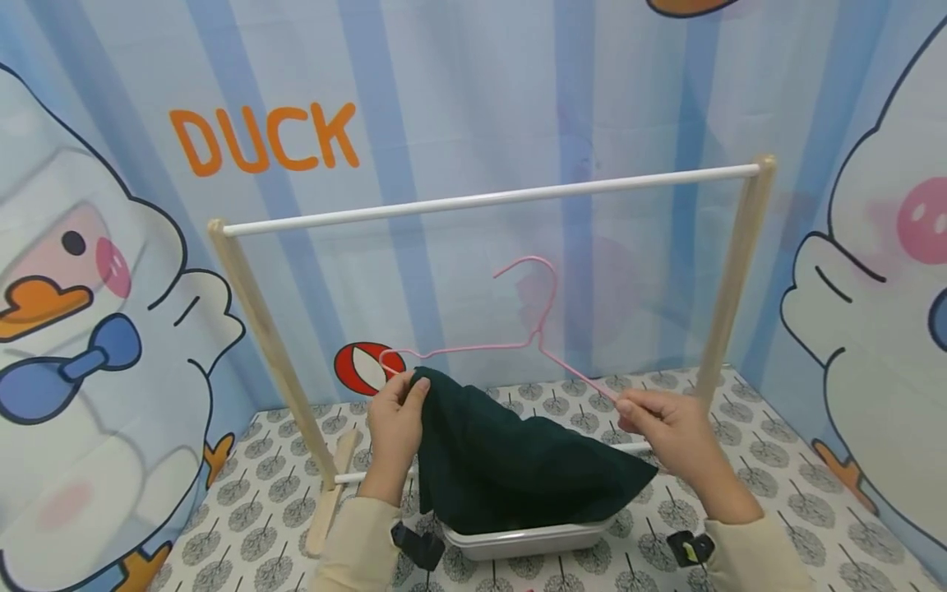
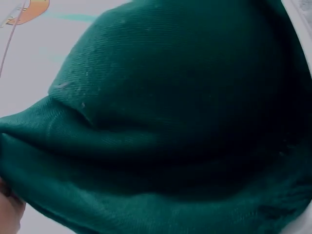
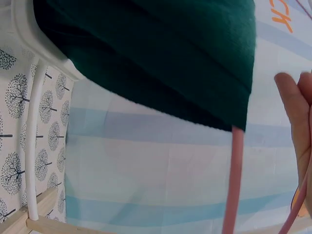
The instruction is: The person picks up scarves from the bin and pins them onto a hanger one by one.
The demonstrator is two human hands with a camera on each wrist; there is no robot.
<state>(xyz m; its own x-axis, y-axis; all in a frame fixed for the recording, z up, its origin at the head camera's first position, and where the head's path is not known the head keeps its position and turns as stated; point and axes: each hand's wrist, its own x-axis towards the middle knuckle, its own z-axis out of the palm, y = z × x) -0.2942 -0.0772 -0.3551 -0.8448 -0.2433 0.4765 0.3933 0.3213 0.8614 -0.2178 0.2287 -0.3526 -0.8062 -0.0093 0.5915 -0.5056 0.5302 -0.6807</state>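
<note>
A pink clothes hanger (image 1: 473,349) is held up, its hook at the top and its left end bent into a small loop. A dark green cloth (image 1: 510,460) drapes below it, bunched in folds. My left hand (image 1: 395,423) pinches the cloth's upper left corner beside the hanger's left end. My right hand (image 1: 673,427) grips the hanger's right shoulder. In the right wrist view, a pink hanger bar (image 3: 233,180) comes out from the corner of the cloth. Green folds (image 2: 146,97) fill most of the left wrist view, with a fingertip (image 2: 9,212) at the edge.
A white tray (image 1: 528,543) stands under the cloth, on a tree-print tablecloth (image 1: 562,407). Behind the hands rises a rack with a white top rail (image 1: 488,199) and wooden posts (image 1: 270,349). A duck-print curtain (image 1: 473,99) hangs behind it.
</note>
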